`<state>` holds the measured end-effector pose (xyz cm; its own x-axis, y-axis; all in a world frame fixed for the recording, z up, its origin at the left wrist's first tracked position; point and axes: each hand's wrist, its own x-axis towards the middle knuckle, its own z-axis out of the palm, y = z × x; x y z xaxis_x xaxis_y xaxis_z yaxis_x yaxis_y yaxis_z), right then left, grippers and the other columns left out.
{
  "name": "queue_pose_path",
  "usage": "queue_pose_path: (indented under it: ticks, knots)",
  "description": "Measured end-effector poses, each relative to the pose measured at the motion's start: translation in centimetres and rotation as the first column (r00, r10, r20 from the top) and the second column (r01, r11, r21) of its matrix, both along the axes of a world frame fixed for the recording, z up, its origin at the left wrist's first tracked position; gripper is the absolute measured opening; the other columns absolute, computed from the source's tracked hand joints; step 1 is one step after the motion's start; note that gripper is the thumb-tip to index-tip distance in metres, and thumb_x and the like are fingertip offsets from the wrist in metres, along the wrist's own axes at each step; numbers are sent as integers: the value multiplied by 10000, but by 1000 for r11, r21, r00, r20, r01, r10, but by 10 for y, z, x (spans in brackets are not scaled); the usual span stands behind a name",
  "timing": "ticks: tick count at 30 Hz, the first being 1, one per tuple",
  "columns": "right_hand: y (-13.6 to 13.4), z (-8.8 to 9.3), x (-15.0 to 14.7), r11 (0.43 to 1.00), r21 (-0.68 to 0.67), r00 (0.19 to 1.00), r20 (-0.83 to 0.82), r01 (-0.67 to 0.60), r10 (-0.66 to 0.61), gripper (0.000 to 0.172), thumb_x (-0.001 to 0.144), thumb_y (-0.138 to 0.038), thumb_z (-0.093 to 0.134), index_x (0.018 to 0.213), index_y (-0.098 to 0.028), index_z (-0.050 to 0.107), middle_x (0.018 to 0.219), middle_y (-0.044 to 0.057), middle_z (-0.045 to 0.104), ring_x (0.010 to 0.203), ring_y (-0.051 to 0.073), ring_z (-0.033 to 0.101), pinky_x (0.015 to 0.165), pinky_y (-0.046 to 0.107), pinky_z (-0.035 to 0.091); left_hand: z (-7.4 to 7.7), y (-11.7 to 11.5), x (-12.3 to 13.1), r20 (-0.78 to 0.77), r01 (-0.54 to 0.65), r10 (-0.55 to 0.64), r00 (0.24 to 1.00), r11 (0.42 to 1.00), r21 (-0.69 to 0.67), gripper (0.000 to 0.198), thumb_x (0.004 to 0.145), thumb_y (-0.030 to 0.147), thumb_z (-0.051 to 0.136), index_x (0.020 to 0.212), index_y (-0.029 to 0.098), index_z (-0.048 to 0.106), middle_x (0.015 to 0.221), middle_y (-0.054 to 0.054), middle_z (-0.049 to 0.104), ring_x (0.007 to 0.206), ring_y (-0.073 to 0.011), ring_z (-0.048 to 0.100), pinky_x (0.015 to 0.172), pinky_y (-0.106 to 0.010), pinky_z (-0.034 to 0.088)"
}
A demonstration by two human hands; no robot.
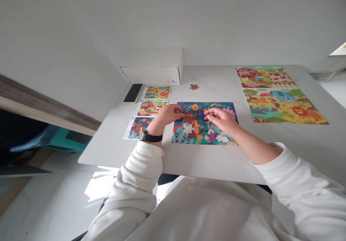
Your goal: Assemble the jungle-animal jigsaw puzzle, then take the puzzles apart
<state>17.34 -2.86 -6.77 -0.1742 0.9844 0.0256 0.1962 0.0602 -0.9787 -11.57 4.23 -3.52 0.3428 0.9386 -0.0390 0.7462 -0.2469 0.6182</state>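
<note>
A jigsaw puzzle (198, 136) with a dark blue forest scene lies on the table in front of me. A white gap shows in its lower left part, beside the fox. My left hand (172, 113) rests at the puzzle's upper left edge, its thumb and fingers slightly apart over the bear. Over the upper middle, my right hand (218, 118) hovers with loosely bent fingers and nothing visible between them. Beyond the puzzle lies a loose reddish-brown puzzle piece (194, 87), away from both hands.
At the left is a picture sheet (152, 108) with three scenes, beside a phone (133, 93). A white box (154, 75) stands at the back against the wall. Two assembled puzzles, a farm (266, 78) and a safari (283, 105), lie at the right of the table (216, 163).
</note>
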Motion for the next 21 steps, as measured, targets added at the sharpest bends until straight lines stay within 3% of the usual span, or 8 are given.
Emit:
queue_pose_path:
  ticks: [5, 10, 21]
  knots:
    - [1, -2, 1, 1000, 9, 1000, 25, -5, 4, 241, 895, -454, 756, 1041, -262, 749, 1004, 56, 809, 889, 229, 732, 821, 382, 588, 0, -1, -4, -61, 124, -117, 991, 984, 127, 262, 776, 299, 841, 1033, 253, 829, 931, -39, 782, 836, -227, 695, 769, -307, 501]
    - [0, -1, 1, 1000, 4, 999, 46, -7, 7, 230, 896, -447, 748, 1028, -259, 756, 997, 55, 813, 901, 234, 738, 843, 393, 591, -4, -4, -4, -176, 287, -260, 949, 945, 155, 383, 781, 311, 887, 1152, 253, 810, 1153, -73, 757, 1025, -262, 711, 923, -321, 530]
    - [0, -2, 2, 1000, -5, 998, 67, -18, 18, 245, 889, -465, 760, 1020, -259, 769, 998, 59, 818, 913, 246, 749, 867, 410, 590, -12, -2, -6, -225, 359, -321, 920, 920, 156, 339, 839, 369, 854, 1156, 251, 824, 1193, -89, 736, 1037, -259, 710, 931, -327, 546]
